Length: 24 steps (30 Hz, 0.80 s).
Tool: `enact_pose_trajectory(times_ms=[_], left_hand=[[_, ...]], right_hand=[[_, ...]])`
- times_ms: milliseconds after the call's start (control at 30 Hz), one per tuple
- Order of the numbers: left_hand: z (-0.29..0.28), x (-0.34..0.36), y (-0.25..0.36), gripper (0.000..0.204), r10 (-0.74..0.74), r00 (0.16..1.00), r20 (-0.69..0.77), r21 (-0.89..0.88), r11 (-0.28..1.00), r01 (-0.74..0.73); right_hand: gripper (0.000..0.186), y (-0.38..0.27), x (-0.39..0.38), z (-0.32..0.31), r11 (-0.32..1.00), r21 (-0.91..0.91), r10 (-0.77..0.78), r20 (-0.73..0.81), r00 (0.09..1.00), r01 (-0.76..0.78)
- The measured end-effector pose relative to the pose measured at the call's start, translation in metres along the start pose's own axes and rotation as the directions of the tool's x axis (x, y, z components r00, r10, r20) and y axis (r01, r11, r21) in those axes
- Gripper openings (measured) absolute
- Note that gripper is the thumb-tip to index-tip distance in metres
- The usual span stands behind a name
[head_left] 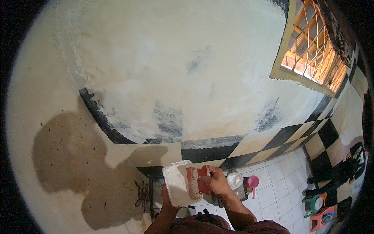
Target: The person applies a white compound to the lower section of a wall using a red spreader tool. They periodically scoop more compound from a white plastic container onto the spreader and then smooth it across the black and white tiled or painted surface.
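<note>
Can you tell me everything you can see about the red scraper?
The red scraper is broad and flat and looks like plastic. Pale paste is smeared on its left part. The right hand grips it from the right. It is held over the white tub; I can't tell whether it touches the paste inside.

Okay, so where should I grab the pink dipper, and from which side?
I'd take the pink dipper by its slim handle, coming from your side: the handle sticks out toward you, away from the round cup. Your right grip looks best placed, since the dipper lies to its right, but it's holding the red spreader, so free it first.
</note>
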<state>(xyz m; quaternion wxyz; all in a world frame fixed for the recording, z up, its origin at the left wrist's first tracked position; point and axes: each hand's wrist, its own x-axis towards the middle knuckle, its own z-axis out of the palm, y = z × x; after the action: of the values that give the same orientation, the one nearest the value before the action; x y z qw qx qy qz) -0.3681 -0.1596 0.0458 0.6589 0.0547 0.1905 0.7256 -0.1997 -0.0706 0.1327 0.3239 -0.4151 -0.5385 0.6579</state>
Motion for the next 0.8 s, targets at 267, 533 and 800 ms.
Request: enact_pose_trajectory(times_ms=[267,533,800], left_hand=[[-0.002,0.015,-0.033,0.058,0.097,0.994,0.043,0.408,0.907,-0.106],[0.022,0.019,-0.037,0.058,0.011,0.987,0.161,0.246,0.968,-0.051],[0.01,0.041,-0.04,0.06,-0.02,0.972,0.236,-0.002,1.0,0.021]], right_hand=[[0.014,-0.001,0.015,-0.026,0.989,-0.15,0.021,0.079,0.997,-0.009],[0.011,0.011,0.018,-0.028,0.958,-0.249,-0.121,0.088,0.989,0.14],[0.025,-0.011,0.013,-0.039,0.978,0.006,-0.21,-0.087,0.974,0.211]])
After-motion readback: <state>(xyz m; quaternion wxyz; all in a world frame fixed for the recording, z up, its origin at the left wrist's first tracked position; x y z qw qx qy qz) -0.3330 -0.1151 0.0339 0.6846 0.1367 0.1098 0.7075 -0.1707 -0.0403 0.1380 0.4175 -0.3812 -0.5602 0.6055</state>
